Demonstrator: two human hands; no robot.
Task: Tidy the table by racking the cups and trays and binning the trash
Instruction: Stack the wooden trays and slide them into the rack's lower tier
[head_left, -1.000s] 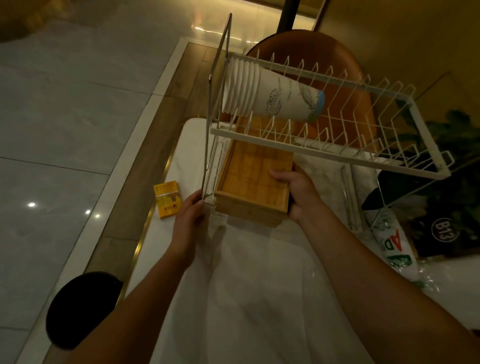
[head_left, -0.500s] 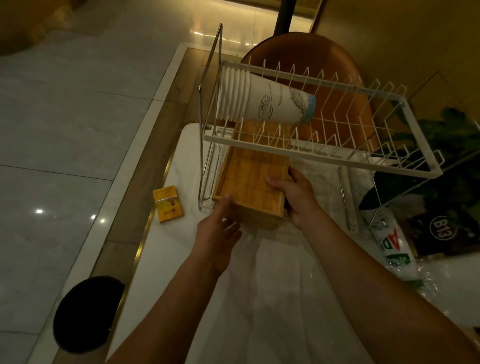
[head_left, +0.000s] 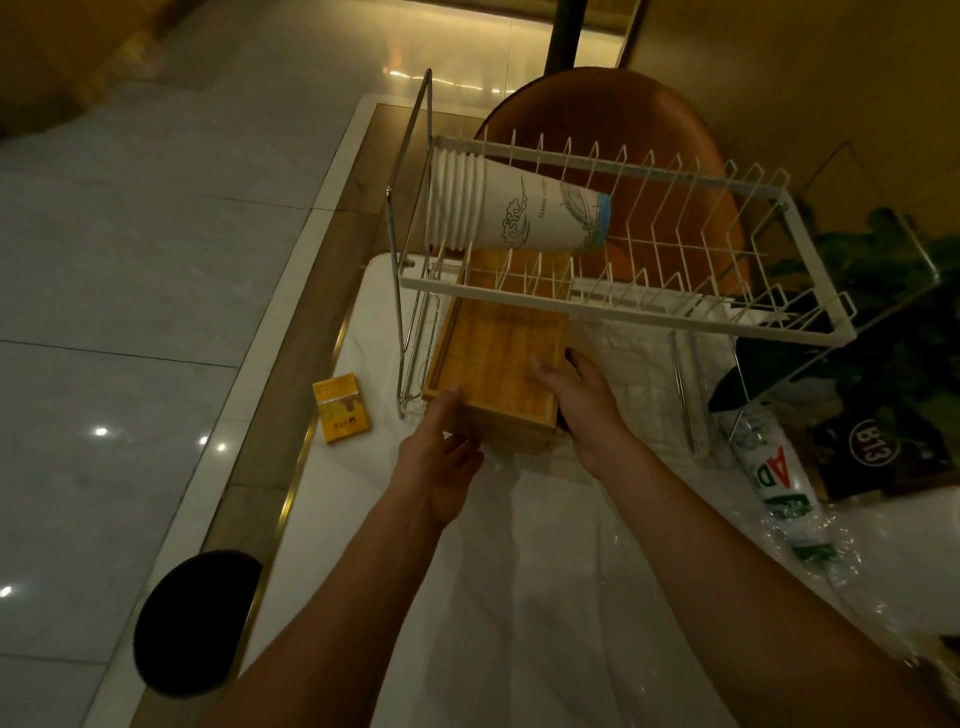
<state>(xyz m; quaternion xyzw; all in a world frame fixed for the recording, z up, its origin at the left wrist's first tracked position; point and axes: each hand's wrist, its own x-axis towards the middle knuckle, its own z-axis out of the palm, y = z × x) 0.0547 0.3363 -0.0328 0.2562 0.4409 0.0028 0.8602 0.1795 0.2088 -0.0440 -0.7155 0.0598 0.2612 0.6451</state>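
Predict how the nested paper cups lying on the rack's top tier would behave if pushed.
The paper cup stack is probably light and crushable, being thin paper. Lying sideways on the rack, it could roll, though its upright wires likely check it.

Bare left hand (head_left: 439, 460), bare right hand (head_left: 584, 402), both forearms bare

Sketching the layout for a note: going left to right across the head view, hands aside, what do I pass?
Round black bin on the floor → small yellow box → stack of wooden trays under the white wire rack → clear plastic wrapper with green and red print → dark card marked B13.
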